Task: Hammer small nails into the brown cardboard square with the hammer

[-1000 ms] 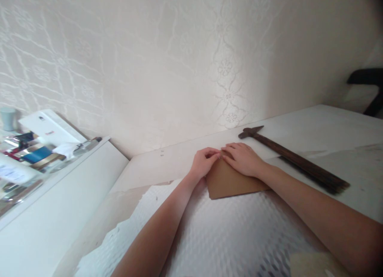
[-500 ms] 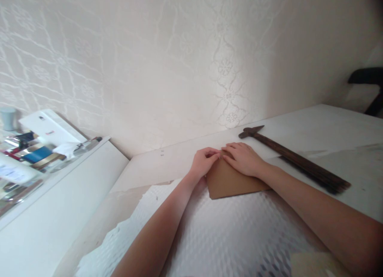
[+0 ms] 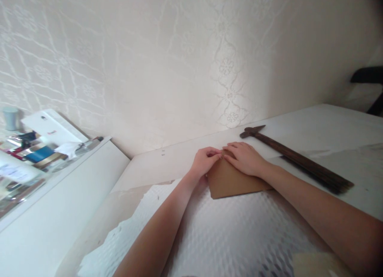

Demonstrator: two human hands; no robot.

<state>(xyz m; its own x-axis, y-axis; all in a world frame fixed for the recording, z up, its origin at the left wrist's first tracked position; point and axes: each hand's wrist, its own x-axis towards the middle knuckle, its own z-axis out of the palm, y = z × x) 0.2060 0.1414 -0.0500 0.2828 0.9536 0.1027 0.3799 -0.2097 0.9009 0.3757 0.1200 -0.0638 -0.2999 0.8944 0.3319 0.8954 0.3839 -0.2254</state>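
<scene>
A piece of brown cardboard (image 3: 236,183) lies on the white bubble wrap (image 3: 227,229), its far corner under my fingertips. My left hand (image 3: 206,161) is at its left edge, thumb and forefinger pinched together at that corner; a small pale bit there is too tiny to name. Draped over the cardboard's far right side, my right hand (image 3: 245,158) has its thumb on the top face and its fingers past the edge. Both hands nearly touch at the fingertips. Beyond my right hand lies a hammer (image 3: 293,153) with a dark wooden handle.
The white table (image 3: 317,125) runs up against a patterned wall (image 3: 167,89). To the left, a white cabinet (image 3: 74,193) bears a white box (image 3: 54,127), a grey-blue cup (image 3: 10,118) and several small items. A black chair part (image 3: 368,75) shows at far right.
My hands keep the same pose at the cardboard corner. The whole view has shifted very slightly; the hammer and cardboard lie as before.
</scene>
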